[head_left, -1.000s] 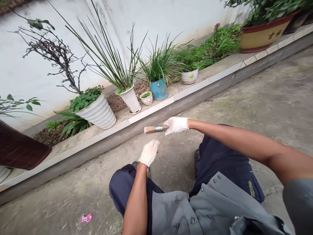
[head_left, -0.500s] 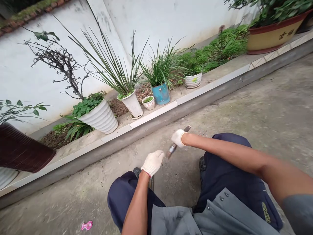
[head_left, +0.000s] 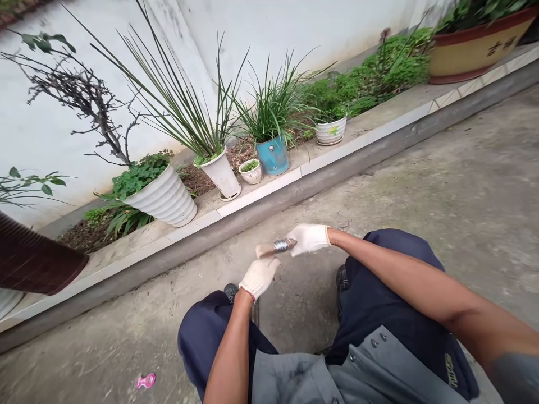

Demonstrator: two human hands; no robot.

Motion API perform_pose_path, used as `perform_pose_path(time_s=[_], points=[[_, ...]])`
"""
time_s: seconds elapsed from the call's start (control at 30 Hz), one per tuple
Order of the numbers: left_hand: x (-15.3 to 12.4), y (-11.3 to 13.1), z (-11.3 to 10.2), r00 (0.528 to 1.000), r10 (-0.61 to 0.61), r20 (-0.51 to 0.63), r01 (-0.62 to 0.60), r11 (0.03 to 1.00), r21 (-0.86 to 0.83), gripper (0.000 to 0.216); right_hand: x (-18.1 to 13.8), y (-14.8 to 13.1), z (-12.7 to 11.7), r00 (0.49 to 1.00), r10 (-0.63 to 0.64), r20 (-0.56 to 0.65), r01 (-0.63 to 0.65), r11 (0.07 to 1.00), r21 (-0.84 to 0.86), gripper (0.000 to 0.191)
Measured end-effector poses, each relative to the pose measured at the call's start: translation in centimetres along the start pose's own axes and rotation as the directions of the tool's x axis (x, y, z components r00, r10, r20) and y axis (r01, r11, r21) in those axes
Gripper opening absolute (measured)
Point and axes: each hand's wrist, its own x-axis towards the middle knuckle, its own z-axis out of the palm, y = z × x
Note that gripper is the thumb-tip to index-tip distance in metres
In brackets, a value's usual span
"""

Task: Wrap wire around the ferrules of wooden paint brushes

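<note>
My right hand [head_left: 309, 238], in a white glove, is closed round a tool [head_left: 275, 247] with a wooden end and a shiny metal band. The tool lies nearly level and points left. Just below its wooden end is my left hand [head_left: 257, 276], also gloved and curled into a loose fist. A thin dark thing [head_left: 255, 312] shows under that fist, and I cannot make out what it is. Both hands hang over the concrete ground [head_left: 442, 185] between my knees, which are in dark blue trousers.
A tiled ledge [head_left: 261, 192] runs across in front of me. On it stand a ribbed white pot [head_left: 164, 197], a tall white pot [head_left: 222, 175], a blue pot [head_left: 273, 156] and a small white bowl [head_left: 251, 171]. A pink object [head_left: 144, 381] lies on the ground at lower left.
Half a second ago the tool was tilted down towards my left hand. It has swung back up to nearly level. My left hand has stayed in about the same place.
</note>
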Motion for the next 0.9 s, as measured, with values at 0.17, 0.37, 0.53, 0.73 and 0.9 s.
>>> perform_pose_path(time_s=[0.17,0.37,0.53,0.73,0.9], points=[[-0.2,0.5,0.3,1.000,-0.003,0.028,0.002,0.999,0.044,0.041,1.9,0.0,0.6,0.949,0.224,-0.222,-0.237,0.971,-0.033,0.036],[-0.8,0.7,0.2,0.997,0.030,0.067,-0.040,0.986,0.160,0.035,2.9,0.5,2.3,0.921,0.341,-0.188,-0.384,0.876,-0.292,0.028],[-1.0,0.0,-1.1,0.999,0.031,0.011,-0.033,0.980,0.195,0.034,2.3,0.2,4.6,0.976,0.164,0.142,-0.087,0.896,-0.436,0.033],[-1.2,-0.5,-1.7,0.999,0.034,-0.007,-0.033,0.991,0.133,0.038,0.9,-0.1,4.1,0.948,-0.076,0.308,0.127,0.981,-0.149,0.024],[-0.9,-0.3,-1.6,1.000,-0.016,0.027,0.015,0.999,0.034,0.034,-0.1,0.1,2.6,0.978,-0.040,0.205,-0.001,0.980,0.198,0.024]])
